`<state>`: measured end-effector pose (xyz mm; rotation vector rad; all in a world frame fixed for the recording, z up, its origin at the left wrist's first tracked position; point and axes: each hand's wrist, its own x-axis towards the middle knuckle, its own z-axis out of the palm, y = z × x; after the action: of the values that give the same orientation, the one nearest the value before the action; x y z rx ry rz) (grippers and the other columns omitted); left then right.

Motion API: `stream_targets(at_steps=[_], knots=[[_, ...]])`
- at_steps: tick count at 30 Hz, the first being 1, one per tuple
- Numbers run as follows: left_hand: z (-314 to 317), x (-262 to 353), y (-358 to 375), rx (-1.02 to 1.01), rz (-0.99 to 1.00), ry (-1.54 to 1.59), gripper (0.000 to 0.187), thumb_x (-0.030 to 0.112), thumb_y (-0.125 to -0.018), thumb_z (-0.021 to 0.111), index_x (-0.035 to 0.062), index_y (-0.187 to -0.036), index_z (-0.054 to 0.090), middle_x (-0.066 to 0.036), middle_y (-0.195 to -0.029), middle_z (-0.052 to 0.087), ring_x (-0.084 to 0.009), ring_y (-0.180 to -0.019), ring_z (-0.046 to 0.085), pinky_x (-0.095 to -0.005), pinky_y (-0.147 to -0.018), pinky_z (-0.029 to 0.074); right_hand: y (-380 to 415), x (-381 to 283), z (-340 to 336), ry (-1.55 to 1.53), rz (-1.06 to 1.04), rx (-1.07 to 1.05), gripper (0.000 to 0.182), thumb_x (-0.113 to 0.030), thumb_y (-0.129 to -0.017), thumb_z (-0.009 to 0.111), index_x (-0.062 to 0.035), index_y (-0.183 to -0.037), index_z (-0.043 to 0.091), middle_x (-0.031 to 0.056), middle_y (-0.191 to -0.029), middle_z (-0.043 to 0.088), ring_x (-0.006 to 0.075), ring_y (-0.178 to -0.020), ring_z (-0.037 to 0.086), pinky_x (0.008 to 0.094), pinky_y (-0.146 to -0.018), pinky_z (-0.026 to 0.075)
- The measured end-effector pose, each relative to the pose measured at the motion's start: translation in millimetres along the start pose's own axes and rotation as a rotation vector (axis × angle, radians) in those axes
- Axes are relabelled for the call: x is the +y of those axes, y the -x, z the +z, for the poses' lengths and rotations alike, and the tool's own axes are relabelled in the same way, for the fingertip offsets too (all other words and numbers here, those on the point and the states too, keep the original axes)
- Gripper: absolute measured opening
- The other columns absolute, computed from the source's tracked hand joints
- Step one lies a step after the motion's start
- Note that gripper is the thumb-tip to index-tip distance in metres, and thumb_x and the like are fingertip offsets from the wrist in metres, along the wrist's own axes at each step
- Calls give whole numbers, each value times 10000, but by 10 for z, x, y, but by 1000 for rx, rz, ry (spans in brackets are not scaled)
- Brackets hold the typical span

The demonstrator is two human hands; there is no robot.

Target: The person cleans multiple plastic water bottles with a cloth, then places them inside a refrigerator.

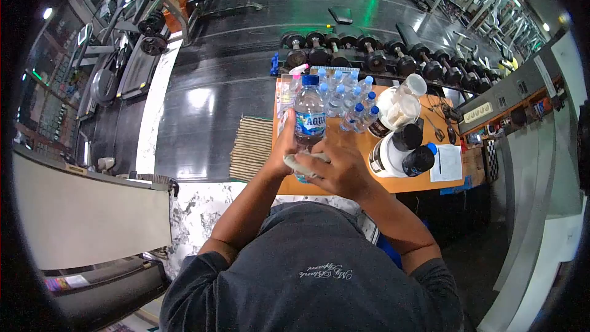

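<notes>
A clear plastic water bottle [310, 109] with a blue cap and a blue "AQUA" label stands upright in front of me, over the near side of the wooden table [361, 158]. My left hand [284, 146] is closed around its left side, the thumb pointing up along it. In my right hand [345, 166], the fingers are bent over a pale cloth [302, 165] close to the lower part of the bottle. That hand hides part of the bottle's base. Just beyond, several smaller blue-capped bottles [339, 99] are grouped together. A spray bottle's pink nozzle [298, 69] shows behind the held bottle.
On the table's right are white tubs [384, 158], a black shaker [419, 161] with a blue cap, and a paper sheet [447, 165]. Dumbbells [375, 55] line a rack behind the table. A striped mat [251, 147] lies on the floor to the left.
</notes>
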<state>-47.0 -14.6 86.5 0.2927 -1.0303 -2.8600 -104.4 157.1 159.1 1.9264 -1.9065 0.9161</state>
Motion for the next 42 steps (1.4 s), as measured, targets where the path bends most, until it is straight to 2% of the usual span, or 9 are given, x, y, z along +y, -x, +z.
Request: stream_targets(at_steps=[4,9,11,16,23,27,32,38,42], knots=[[34,42,44,-7,-92,-94,796,715,-1052,298,60,-1473,463,-175,-1270,674,-283,-1138,709,-419,-947,605,-131,249,-147,-38,371,165,455,-223,-754,880,-151,-1183,747,50,-1044,633,250,-902,692,400,-736,587],[106,95,-74,48,-45,175,750,697,-1049,363,65,-1422,519,-192,-1210,693,-314,-1015,738,-451,-867,632,-39,126,-47,-13,110,-3,433,-255,-824,840,-196,-1232,709,53,-1019,623,244,-842,698,377,-672,591],[4,90,-183,138,3,-20,769,714,-1040,361,60,-1402,541,-186,-1178,700,-302,-1018,726,-448,-878,620,48,-13,5,-76,44,-128,436,-252,-823,840,-204,-1237,711,47,-1013,626,245,-845,700,376,-675,592],[200,167,-66,111,-3,-123,828,769,-1026,274,75,-1355,584,-153,-1069,721,-268,-941,728,-420,-836,616,-91,249,-160,-55,302,139,477,-198,-785,855,-134,-1236,711,101,-1076,637,294,-937,694,406,-747,584],[28,203,-175,111,12,-139,881,810,-1000,255,53,-1218,650,-123,-961,732,-238,-851,731,-389,-754,617,188,-33,72,-119,119,-178,533,-252,-744,889,-170,-1240,714,74,-1086,628,288,-954,688,423,-761,584],[184,291,-88,148,-51,-13,907,857,-959,281,63,-1198,646,-130,-965,726,-260,-843,726,-421,-747,614,154,312,-28,65,305,30,467,-242,-808,849,-155,-1239,689,91,-1117,634,317,-960,714,419,-798,585],[-185,147,-94,-16,-27,104,898,857,-930,395,60,-1272,628,-133,-1018,717,-314,-886,726,-476,-822,600,501,444,357,-967,1115,480,608,-411,-953,784,7,-1340,571,98,-1185,684,210,-1017,682,327,-878,547],[-91,117,-103,-12,57,36,834,756,-947,512,10,-1312,594,-147,-1114,707,-285,-986,717,-460,-887,593,665,56,616,-1654,1159,78,660,-413,-932,804,-39,-1387,505,54,-1093,672,125,-861,666,279,-704,570],[-176,80,-130,120,211,-161,675,582,-1021,552,24,-1400,553,-187,-1242,678,-285,-1095,694,-476,-955,575,582,-48,641,-1449,1180,257,670,-400,-898,840,-46,-1362,512,50,-1078,668,102,-847,655,264,-646,563]])
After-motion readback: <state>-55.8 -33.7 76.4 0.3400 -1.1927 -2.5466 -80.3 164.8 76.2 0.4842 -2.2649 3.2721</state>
